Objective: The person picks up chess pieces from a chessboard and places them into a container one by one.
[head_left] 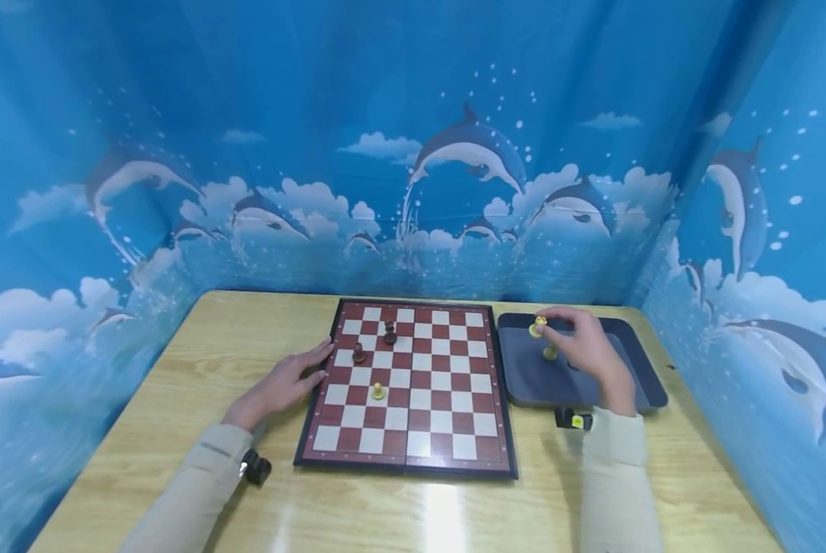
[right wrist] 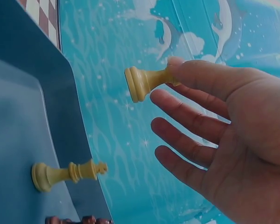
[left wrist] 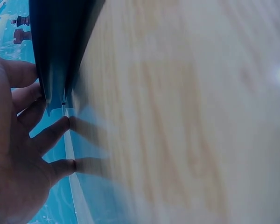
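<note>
Above the dark tray [head_left: 523, 376], my right hand [head_left: 582, 346] pinches a pale yellow chess piece [right wrist: 142, 84] between thumb and fingertips. Its base is bare; the fingers cover its top in the right wrist view. Below it a pale yellow king [right wrist: 67, 172] stands in the tray, with a dark piece [right wrist: 79, 220] partly cut off by the frame. Spread fingers of my left hand [head_left: 284, 388] touch the left edge of the chessboard [head_left: 404, 467]. On the board stand a yellow pawn [head_left: 378, 391] and two dark red pieces, one nearer the left edge [head_left: 359, 353], the other farther back [head_left: 389, 332].
The tray stands just right of the board on a light wooden table [head_left: 247, 338]. A blue dolphin-print curtain [head_left: 357, 153] encloses the back and sides. My right forearm crosses the tray's front rim.
</note>
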{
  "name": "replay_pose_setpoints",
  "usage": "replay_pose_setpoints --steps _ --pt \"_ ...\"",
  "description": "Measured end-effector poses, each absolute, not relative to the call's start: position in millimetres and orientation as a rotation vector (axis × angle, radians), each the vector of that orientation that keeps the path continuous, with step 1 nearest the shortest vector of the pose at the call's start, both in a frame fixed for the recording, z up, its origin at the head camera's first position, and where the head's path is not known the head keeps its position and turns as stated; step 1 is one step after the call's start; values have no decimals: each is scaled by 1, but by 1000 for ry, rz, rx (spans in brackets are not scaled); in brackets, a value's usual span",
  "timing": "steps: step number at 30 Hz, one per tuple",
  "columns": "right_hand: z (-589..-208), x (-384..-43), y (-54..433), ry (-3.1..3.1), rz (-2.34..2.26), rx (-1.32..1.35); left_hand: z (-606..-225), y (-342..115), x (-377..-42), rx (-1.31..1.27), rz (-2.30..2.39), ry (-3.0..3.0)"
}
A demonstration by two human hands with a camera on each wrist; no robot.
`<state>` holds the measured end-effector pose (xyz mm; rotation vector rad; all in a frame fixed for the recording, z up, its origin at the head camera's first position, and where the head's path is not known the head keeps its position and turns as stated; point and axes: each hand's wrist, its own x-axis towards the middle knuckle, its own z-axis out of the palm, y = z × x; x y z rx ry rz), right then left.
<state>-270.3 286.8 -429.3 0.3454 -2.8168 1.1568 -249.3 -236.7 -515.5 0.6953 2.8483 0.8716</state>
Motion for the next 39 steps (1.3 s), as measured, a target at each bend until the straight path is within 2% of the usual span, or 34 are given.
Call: replay_pose_setpoints --steps 26,39 --pt "-428 -258 322 -2852 1128 146 -514 -236 -248 687 876 2853" --pt "-432 -256 332 -2797 1128 231 -514 -234 -246 678 879 2863"
